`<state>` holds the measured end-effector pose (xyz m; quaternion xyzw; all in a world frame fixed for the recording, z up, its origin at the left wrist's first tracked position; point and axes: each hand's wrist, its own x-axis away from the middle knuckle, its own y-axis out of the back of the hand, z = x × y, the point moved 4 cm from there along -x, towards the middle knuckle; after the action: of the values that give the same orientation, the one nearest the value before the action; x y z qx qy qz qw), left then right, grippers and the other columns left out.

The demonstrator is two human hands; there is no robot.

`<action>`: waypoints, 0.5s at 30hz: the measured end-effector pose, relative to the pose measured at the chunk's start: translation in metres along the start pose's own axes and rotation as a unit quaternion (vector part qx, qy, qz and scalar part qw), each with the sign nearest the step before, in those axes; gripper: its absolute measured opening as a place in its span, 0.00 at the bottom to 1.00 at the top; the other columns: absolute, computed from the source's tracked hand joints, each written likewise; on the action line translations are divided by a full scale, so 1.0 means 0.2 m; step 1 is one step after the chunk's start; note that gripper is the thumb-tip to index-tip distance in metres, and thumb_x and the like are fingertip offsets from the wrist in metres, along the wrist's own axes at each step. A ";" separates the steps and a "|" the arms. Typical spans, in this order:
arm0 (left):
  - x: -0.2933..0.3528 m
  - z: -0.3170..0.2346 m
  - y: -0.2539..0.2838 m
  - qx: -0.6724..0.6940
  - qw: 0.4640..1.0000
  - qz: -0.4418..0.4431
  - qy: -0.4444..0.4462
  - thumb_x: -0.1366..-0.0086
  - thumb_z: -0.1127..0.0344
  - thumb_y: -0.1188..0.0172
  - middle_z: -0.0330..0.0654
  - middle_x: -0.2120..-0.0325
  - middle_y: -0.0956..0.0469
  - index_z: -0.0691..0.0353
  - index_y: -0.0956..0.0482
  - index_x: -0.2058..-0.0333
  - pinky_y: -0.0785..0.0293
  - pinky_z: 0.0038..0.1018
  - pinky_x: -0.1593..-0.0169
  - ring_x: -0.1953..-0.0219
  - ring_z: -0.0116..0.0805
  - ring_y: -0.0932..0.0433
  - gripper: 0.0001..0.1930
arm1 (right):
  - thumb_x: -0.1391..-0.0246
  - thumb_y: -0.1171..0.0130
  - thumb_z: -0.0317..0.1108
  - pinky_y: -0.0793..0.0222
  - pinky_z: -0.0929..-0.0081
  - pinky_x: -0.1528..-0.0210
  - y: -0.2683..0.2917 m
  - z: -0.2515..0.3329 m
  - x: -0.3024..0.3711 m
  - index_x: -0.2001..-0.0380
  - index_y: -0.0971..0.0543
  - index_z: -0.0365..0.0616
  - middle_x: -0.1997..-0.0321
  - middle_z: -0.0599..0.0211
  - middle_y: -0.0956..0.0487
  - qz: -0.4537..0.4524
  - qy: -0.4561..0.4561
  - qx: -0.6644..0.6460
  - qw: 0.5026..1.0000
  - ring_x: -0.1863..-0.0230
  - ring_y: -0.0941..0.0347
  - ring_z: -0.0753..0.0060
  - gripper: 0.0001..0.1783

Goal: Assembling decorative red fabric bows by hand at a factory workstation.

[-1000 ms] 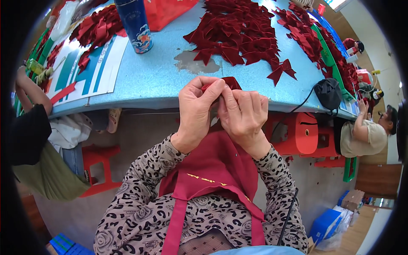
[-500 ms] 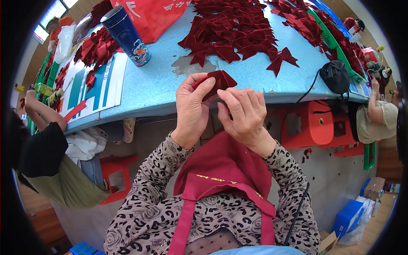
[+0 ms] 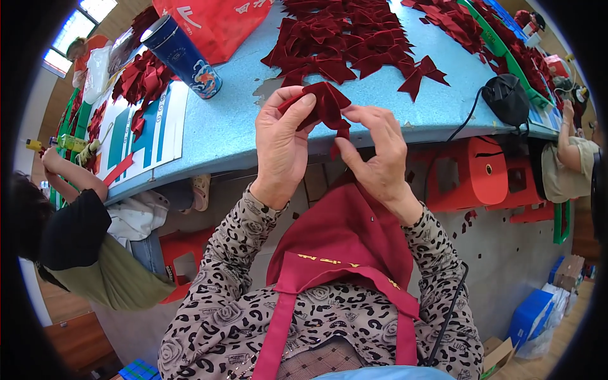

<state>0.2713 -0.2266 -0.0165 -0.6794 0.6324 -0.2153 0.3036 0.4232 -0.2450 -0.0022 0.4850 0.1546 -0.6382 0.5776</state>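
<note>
My left hand (image 3: 282, 142) is closed on a dark red velvet bow (image 3: 328, 104), pinching its left side between thumb and fingers above the table's near edge. A short strip of the same velvet (image 3: 342, 132) hangs from the bow's lower right. Beside it is my right hand (image 3: 379, 149), its thumb and index finger apart. The index fingertip reaches the bow's right edge and the thumb tip lies by the strip. Beyond my hands, many finished-looking dark red bows (image 3: 316, 38) lie in rows, one single bow (image 3: 423, 77) at their near right corner.
On the blue table (image 3: 234, 130) stand a dark blue tumbler (image 3: 183, 57) and a red bag (image 3: 218, 28). A black pouch (image 3: 505, 100) sits at the right edge. Co-workers sit left and right. Red stools (image 3: 472, 174) stand beneath the table edge.
My right hand has opened its fingers and shifted slightly right. The bow in my left hand has moved up a little and turned, and its hanging strip now shows.
</note>
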 end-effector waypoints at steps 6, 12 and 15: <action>-0.01 -0.04 -0.08 -0.036 0.999 0.006 -0.020 0.39 0.74 0.40 0.41 0.64 0.21 0.62 0.26 0.61 0.24 0.24 0.57 0.63 0.28 0.20 0.08 | 0.65 0.33 0.23 0.36 0.66 0.59 0.04 0.01 0.01 0.67 0.25 0.42 0.70 0.65 0.24 0.007 0.014 0.031 0.999 0.67 0.29 0.63 0.17; -0.01 -0.04 -0.08 -0.012 1.000 0.005 0.018 0.40 0.73 0.39 0.39 0.65 0.21 0.61 0.26 0.62 0.24 0.24 0.58 0.63 0.26 0.21 0.08 | 0.72 0.32 0.26 0.39 0.68 0.64 0.06 0.14 0.12 0.72 0.25 0.45 0.73 0.68 0.26 0.057 0.120 0.094 0.987 0.71 0.30 0.63 0.17; -0.01 -0.04 -0.07 -0.026 0.999 0.004 0.024 0.40 0.73 0.39 0.38 0.66 0.21 0.61 0.26 0.62 0.24 0.24 0.58 0.64 0.25 0.21 0.08 | 0.70 0.33 0.26 0.39 0.67 0.65 0.11 0.06 0.18 0.72 0.25 0.44 0.73 0.66 0.27 0.045 0.077 0.066 0.994 0.71 0.31 0.62 0.16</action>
<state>0.2770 -0.2262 -0.0013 -0.6793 0.6473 -0.2139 0.2716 0.4424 -0.2827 -0.0170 0.5761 0.1341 -0.5810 0.5591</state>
